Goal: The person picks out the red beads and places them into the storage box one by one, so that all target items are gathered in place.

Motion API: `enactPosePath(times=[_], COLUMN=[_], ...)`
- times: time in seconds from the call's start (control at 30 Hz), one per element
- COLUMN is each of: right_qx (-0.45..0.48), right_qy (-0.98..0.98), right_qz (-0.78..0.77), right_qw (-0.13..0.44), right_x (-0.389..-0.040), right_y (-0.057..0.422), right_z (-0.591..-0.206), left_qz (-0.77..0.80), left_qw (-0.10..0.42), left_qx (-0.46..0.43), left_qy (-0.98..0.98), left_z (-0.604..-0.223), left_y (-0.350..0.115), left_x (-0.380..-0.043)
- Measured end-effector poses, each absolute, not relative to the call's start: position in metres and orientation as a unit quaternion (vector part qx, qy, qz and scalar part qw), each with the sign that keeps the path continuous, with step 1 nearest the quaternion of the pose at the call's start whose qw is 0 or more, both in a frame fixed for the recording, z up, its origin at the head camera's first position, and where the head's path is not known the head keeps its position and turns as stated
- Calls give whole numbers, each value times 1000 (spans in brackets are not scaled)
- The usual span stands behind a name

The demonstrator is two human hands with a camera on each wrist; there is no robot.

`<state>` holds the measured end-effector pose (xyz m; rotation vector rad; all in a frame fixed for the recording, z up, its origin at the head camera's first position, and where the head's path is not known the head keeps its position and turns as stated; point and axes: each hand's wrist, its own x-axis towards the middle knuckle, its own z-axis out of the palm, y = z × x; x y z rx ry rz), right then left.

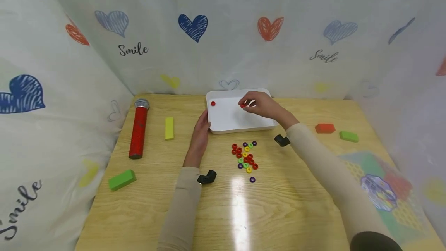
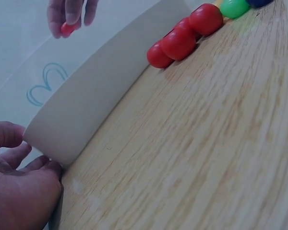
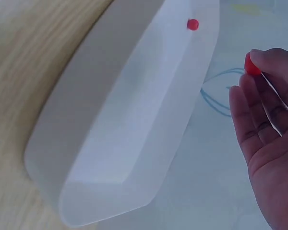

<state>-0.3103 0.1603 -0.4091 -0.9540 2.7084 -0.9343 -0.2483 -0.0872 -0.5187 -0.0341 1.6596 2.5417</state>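
My right hand (image 1: 259,104) is over the white tray (image 1: 226,129), pinching a red bead (image 3: 252,65) between thumb and forefinger. The other fingers are spread a little apart in the right wrist view. With my left hand (image 1: 201,131) I grip the tray's near left corner, the thumb at its rim and the fingers against the outer wall. One red bead (image 1: 213,104) lies inside the tray at the far left. In front of the tray, on the table, is a loose cluster of small ring-shaped beads (image 1: 245,160) in red, yellow, green and purple.
A red microphone (image 1: 138,129), a yellow block (image 1: 169,128) and a green block (image 1: 122,180) lie to the left. At the right are a red block (image 1: 325,128), another green block (image 1: 349,136) and a colourful plastic packet (image 1: 379,193). Patterned white sheeting (image 1: 226,61) closes off the back and sides.
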Motion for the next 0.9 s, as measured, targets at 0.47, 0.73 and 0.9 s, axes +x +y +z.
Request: enactPosePath(times=[0.47, 0.73, 0.9], right_qx=[-285, -291, -319], right_qy=[907, 906, 900], right_qz=[-297, -295, -286], right_qw=[88, 90, 82], right_x=[-361, -379, -389], right_y=[128, 111, 101], right_z=[-421, -430, -437], left_qz=[830, 827, 830], left_qw=[52, 49, 49], left_qx=[-21, -6, -3], left_qy=[555, 560, 556], left_z=[-516, -519, -519], left_y=[-88, -89, -92], left_x=[-246, -242, -242])
